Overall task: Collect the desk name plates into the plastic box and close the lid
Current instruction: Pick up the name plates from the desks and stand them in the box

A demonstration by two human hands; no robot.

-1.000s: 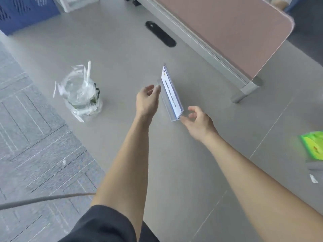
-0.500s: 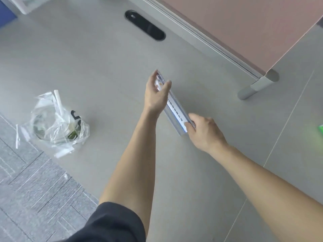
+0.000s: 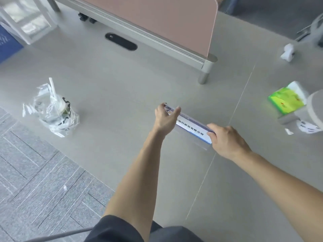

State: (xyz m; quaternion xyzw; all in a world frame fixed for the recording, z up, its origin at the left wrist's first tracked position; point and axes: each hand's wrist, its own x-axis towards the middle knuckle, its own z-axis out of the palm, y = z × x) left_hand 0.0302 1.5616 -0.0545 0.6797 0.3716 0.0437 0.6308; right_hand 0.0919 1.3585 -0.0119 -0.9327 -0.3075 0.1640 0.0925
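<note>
A clear acrylic desk name plate [image 3: 191, 127] with a white card, blue edge and dark lettering is held over the grey desk [image 3: 113, 88], running from upper left to lower right. My left hand [image 3: 166, 117] pinches its far left end between thumb and fingers. My right hand [image 3: 225, 139] grips its near right end. The plate is tilted so that its printed face points up toward me. No plastic box is in view.
A crumpled clear bag with a cup and straw [image 3: 54, 110] lies at the left. A green tissue pack [image 3: 286, 100] sits at the right beside a grey round object [image 3: 316, 109]. A pink divider panel [image 3: 157, 20] stands behind, with a black cable slot [image 3: 121, 41].
Both hands closed on the plate's ends and lifted it from standing on edge, then turned it flatter and toward the right. The view shifted, bringing the tissue pack back in sight.
</note>
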